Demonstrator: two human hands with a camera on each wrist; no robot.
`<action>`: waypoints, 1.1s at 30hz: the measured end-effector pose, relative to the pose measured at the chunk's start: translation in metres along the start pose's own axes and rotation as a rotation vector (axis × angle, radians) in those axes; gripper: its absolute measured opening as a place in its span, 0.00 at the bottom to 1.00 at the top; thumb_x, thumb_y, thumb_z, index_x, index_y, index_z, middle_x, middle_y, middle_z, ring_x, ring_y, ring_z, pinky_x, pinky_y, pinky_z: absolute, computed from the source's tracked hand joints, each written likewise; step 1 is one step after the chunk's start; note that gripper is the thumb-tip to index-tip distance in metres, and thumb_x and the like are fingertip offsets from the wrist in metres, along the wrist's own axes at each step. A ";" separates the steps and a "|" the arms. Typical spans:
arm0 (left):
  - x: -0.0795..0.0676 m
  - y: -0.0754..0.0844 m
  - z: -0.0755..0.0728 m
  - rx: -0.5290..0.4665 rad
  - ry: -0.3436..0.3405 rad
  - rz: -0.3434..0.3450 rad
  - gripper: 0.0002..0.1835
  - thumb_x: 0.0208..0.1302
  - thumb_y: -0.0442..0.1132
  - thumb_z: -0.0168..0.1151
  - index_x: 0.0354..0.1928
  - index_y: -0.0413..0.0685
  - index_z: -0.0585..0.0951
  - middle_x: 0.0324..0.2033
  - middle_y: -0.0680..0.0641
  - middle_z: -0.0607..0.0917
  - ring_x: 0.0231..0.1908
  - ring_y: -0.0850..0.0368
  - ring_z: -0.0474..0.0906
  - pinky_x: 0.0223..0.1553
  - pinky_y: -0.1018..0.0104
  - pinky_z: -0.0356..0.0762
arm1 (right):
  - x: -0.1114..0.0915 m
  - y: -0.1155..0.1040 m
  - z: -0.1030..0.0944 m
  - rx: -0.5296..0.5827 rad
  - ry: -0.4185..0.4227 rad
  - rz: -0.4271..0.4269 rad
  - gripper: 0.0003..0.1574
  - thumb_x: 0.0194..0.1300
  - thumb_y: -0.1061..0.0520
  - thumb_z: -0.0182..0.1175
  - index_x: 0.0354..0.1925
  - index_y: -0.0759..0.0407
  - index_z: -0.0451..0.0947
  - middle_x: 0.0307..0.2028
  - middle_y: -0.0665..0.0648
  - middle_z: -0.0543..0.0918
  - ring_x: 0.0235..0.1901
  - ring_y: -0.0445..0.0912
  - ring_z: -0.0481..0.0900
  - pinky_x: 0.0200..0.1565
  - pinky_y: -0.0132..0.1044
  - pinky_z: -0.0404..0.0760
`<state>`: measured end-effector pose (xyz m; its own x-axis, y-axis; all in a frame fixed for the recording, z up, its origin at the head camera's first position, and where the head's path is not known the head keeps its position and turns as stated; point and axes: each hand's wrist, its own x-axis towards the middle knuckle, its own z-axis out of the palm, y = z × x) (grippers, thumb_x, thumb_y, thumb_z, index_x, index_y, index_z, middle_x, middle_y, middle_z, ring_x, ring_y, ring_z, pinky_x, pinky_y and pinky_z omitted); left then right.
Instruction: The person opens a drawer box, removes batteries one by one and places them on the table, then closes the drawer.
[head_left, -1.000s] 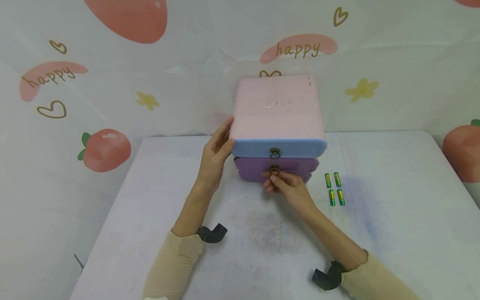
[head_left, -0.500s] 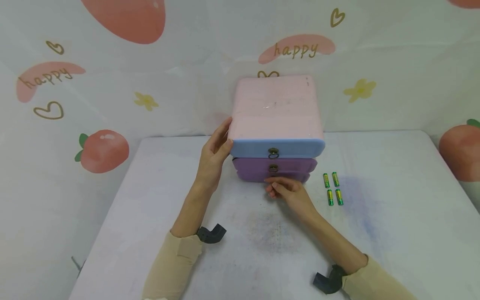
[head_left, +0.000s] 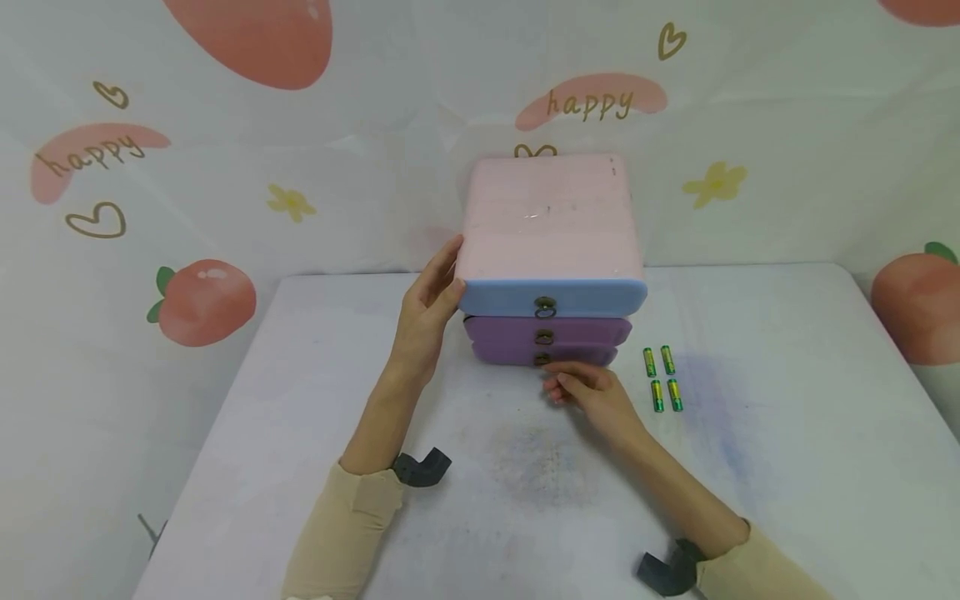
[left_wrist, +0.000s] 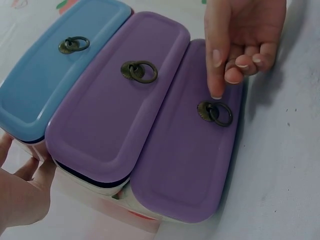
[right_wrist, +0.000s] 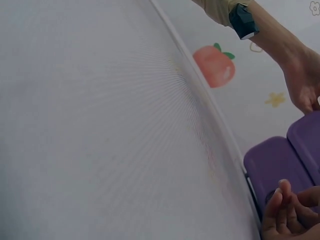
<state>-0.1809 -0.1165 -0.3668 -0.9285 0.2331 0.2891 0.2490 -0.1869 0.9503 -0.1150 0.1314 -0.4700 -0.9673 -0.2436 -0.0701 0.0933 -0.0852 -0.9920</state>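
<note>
A small chest of drawers (head_left: 551, 217) with a pink top stands at the back of the table. Its front has a blue top drawer (head_left: 495, 298), a purple middle drawer (left_wrist: 110, 115) and a purple bottom drawer (left_wrist: 185, 160), each with a bronze ring pull. My left hand (head_left: 426, 321) rests against the chest's left side, fingers extended. Just in front of the bottom drawer is my right hand (head_left: 596, 402), its index finger stretched toward that drawer's ring pull (left_wrist: 204, 111) and the other fingers loosely bent. In the left wrist view, a dark gap runs along the middle drawer's end.
Several green and yellow batteries (head_left: 657, 397) lie on the white table (head_left: 525, 533) to the right of the chest. Behind it hangs a white cloth (head_left: 390, 167) printed with fruit, hearts and "happy".
My right hand has let go of the middle drawer's ring pull and moved down to the bottom drawer, whose ring pull now shows. My left hand stays on the chest's side.
</note>
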 end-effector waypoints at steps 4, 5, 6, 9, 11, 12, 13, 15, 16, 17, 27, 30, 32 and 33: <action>0.000 0.001 0.000 0.004 0.000 -0.001 0.33 0.70 0.51 0.62 0.74 0.57 0.66 0.71 0.53 0.67 0.70 0.54 0.62 0.70 0.51 0.60 | -0.002 0.002 -0.002 0.003 0.015 -0.017 0.20 0.75 0.63 0.53 0.58 0.76 0.74 0.44 0.70 0.84 0.37 0.44 0.85 0.43 0.36 0.85; 0.000 0.001 0.000 0.004 0.001 -0.003 0.34 0.69 0.51 0.62 0.74 0.57 0.66 0.71 0.53 0.67 0.70 0.55 0.62 0.69 0.51 0.60 | -0.002 0.002 -0.002 0.006 0.021 -0.017 0.20 0.75 0.63 0.53 0.58 0.76 0.74 0.44 0.70 0.84 0.37 0.44 0.85 0.43 0.37 0.85; 0.000 0.001 0.001 0.003 0.000 -0.004 0.34 0.69 0.52 0.62 0.74 0.57 0.66 0.71 0.53 0.67 0.70 0.55 0.62 0.69 0.51 0.60 | -0.002 0.002 -0.003 0.007 0.026 -0.016 0.20 0.75 0.63 0.53 0.59 0.76 0.74 0.45 0.69 0.85 0.37 0.44 0.85 0.42 0.37 0.85; 0.001 0.001 0.001 -0.001 -0.002 -0.005 0.36 0.67 0.54 0.63 0.74 0.56 0.66 0.71 0.52 0.67 0.70 0.54 0.62 0.69 0.51 0.61 | -0.003 0.002 -0.003 0.003 0.036 -0.013 0.21 0.75 0.62 0.54 0.59 0.75 0.74 0.46 0.70 0.84 0.38 0.44 0.85 0.42 0.37 0.85; 0.001 0.001 0.001 -0.003 -0.004 -0.002 0.36 0.67 0.55 0.64 0.74 0.56 0.66 0.71 0.52 0.67 0.70 0.54 0.62 0.69 0.50 0.61 | -0.003 0.001 -0.004 0.000 0.045 -0.009 0.20 0.75 0.62 0.54 0.59 0.74 0.75 0.46 0.70 0.84 0.37 0.44 0.85 0.42 0.37 0.85; 0.001 0.001 0.001 -0.004 -0.006 -0.001 0.36 0.67 0.55 0.64 0.74 0.56 0.66 0.71 0.52 0.67 0.70 0.54 0.62 0.69 0.50 0.60 | -0.003 0.001 -0.004 -0.004 0.044 -0.010 0.20 0.75 0.62 0.54 0.59 0.74 0.75 0.46 0.70 0.84 0.37 0.43 0.85 0.42 0.37 0.85; 0.001 0.001 0.001 -0.003 -0.006 0.000 0.36 0.67 0.55 0.63 0.74 0.56 0.66 0.71 0.52 0.67 0.71 0.54 0.62 0.69 0.50 0.60 | -0.003 0.001 -0.005 -0.005 0.043 -0.010 0.20 0.75 0.62 0.54 0.58 0.74 0.75 0.46 0.70 0.84 0.37 0.43 0.85 0.42 0.37 0.85; 0.001 0.001 0.001 -0.002 -0.008 0.000 0.36 0.67 0.55 0.63 0.74 0.56 0.65 0.72 0.53 0.66 0.71 0.55 0.62 0.69 0.50 0.60 | -0.002 0.001 -0.005 -0.012 0.042 -0.011 0.20 0.75 0.62 0.54 0.58 0.74 0.76 0.46 0.70 0.84 0.37 0.43 0.85 0.42 0.37 0.85; 0.001 0.001 0.001 -0.003 -0.009 0.001 0.36 0.68 0.54 0.63 0.74 0.56 0.65 0.72 0.53 0.66 0.71 0.55 0.62 0.69 0.50 0.60 | -0.002 0.001 -0.005 -0.016 0.041 -0.012 0.20 0.75 0.62 0.54 0.58 0.74 0.76 0.46 0.70 0.84 0.37 0.43 0.85 0.42 0.36 0.85; 0.001 0.001 0.001 -0.005 -0.010 0.002 0.35 0.68 0.54 0.63 0.74 0.57 0.65 0.72 0.53 0.66 0.71 0.55 0.61 0.69 0.50 0.60 | -0.001 0.000 -0.005 -0.017 0.041 -0.012 0.20 0.75 0.62 0.54 0.58 0.74 0.75 0.46 0.70 0.84 0.37 0.44 0.85 0.42 0.36 0.85; 0.001 0.001 0.001 -0.012 -0.007 -0.002 0.38 0.65 0.57 0.65 0.74 0.57 0.65 0.72 0.53 0.66 0.71 0.55 0.62 0.70 0.51 0.60 | 0.002 0.001 -0.006 -0.006 0.028 -0.010 0.22 0.75 0.62 0.53 0.60 0.76 0.73 0.47 0.75 0.82 0.37 0.43 0.84 0.41 0.36 0.85; 0.001 0.001 0.001 -0.012 -0.005 -0.003 0.39 0.65 0.58 0.65 0.74 0.56 0.65 0.72 0.54 0.66 0.71 0.55 0.61 0.70 0.50 0.59 | 0.003 0.001 -0.005 0.005 0.023 -0.002 0.21 0.74 0.63 0.54 0.60 0.76 0.73 0.47 0.76 0.82 0.37 0.43 0.85 0.41 0.36 0.85; 0.000 0.001 0.001 -0.013 -0.004 -0.004 0.39 0.65 0.57 0.65 0.74 0.56 0.65 0.72 0.54 0.66 0.71 0.55 0.61 0.70 0.50 0.59 | 0.004 0.002 -0.005 0.009 0.024 0.003 0.21 0.74 0.63 0.54 0.59 0.76 0.73 0.47 0.75 0.82 0.36 0.43 0.85 0.40 0.36 0.85; 0.000 0.001 0.001 -0.016 -0.005 -0.003 0.38 0.66 0.56 0.65 0.74 0.56 0.65 0.72 0.54 0.66 0.71 0.55 0.61 0.70 0.51 0.59 | 0.004 0.002 -0.005 0.006 0.024 0.005 0.21 0.74 0.63 0.54 0.59 0.77 0.73 0.47 0.75 0.82 0.36 0.42 0.85 0.40 0.36 0.85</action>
<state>-0.1804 -0.1162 -0.3659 -0.9280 0.2380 0.2867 0.2416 -0.2014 0.9493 -0.1202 0.1346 -0.4726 -0.9723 -0.2204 -0.0775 0.0994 -0.0898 -0.9910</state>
